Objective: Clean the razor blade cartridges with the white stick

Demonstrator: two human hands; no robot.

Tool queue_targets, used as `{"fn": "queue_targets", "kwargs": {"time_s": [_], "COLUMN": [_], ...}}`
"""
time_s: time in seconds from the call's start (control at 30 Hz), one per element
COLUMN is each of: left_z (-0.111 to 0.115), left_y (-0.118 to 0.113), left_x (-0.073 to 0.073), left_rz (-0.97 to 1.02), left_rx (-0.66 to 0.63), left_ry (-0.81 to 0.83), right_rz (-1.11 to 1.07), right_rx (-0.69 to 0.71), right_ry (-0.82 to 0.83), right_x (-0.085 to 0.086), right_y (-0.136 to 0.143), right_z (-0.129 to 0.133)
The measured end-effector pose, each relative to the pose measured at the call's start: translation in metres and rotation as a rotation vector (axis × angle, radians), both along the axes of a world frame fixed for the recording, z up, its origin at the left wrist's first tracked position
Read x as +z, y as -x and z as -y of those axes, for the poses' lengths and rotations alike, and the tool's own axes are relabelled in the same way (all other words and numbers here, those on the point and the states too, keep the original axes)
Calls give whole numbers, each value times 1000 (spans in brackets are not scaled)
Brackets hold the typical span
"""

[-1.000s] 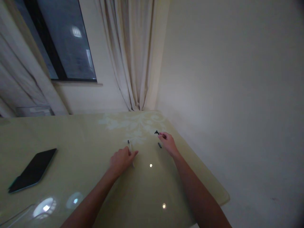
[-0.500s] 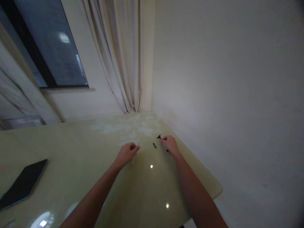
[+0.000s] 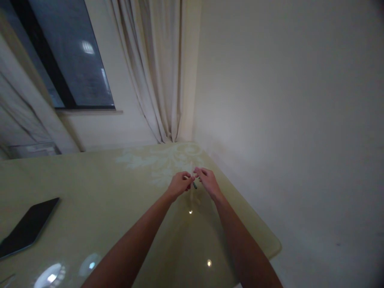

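Close together above the table (image 3: 156, 240), my two hands almost meet at the fingertips. My left hand (image 3: 180, 185) is pinched around a thin, clear strip-like piece (image 3: 192, 195), faint against the tabletop. Curled toward it from the right, my right hand (image 3: 207, 182) has its thumb and fingertips near the left ones; what they hold, if anything, is too small to make out. Just under the fingertips lies a small dark stick-shaped piece (image 3: 195, 185). Any other small dark parts are mostly hidden by my right hand.
A flat black tablet-like object (image 3: 30, 226) lies on the table at the left. Walls border the table at the back and right, with a curtain (image 3: 162, 72) hanging at the back corner. The table's rounded corner (image 3: 279, 244) is at the right.
My left hand has moved right with the clear strip, closing the gap to my right hand. My right hand has shifted slightly left; the black piece by its fingertips is no longer visible.
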State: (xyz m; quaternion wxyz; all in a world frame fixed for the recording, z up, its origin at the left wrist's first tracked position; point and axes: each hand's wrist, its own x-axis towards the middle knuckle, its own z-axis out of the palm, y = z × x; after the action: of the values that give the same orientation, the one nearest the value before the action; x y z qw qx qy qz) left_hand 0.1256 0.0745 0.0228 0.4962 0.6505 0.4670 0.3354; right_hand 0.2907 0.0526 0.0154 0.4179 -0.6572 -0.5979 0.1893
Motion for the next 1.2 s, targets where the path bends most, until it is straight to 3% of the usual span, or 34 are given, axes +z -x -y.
{"fn": "queue_targets", "kwargs": {"time_s": [0.07, 0.13, 0.33, 0.47, 0.57, 0.67, 0.77, 0.87, 0.93, 1.07, 1.2], "left_z": [-3, -5, -5, -2, 1, 10, 28, 50, 62, 72, 73], "left_y": [-3, -5, -3, -11, -12, 10, 57, 107, 129, 136, 127], "left_x": [3, 3, -20, -36, -36, -31, -30, -34, -34, -31, -28], "left_rz": [-30, -69, -284, -402, -427, -418, -396, -280, -236, -181, -162], "left_rx": [-52, -81, 6, 30, 18, 33, 87, 233, 286, 280, 257], "left_ry": [-51, -99, -231, -310, -370, -438, -501, -671, -726, -780, -768], "right_rz": [-216, -420, -721, -884, -938, -908, -846, -725, -672, -797, -898], "right_rx": [143, 190, 20, 31, 70, 103, 153, 311, 412, 537, 527], "right_ry": [-77, -116, -190, -156, -109, -33, 81, 237, 285, 352, 366], "right_x": [-1, -2, -3, -2, -1, -2, -7, -14, -16, -17, -16], "right_y": [6, 7, -3, -2, 0, 6, 26, 58, 80, 108, 110], "right_z": [-2, -3, -4, -4, -1, 3, 8, 17, 25, 37, 44]}}
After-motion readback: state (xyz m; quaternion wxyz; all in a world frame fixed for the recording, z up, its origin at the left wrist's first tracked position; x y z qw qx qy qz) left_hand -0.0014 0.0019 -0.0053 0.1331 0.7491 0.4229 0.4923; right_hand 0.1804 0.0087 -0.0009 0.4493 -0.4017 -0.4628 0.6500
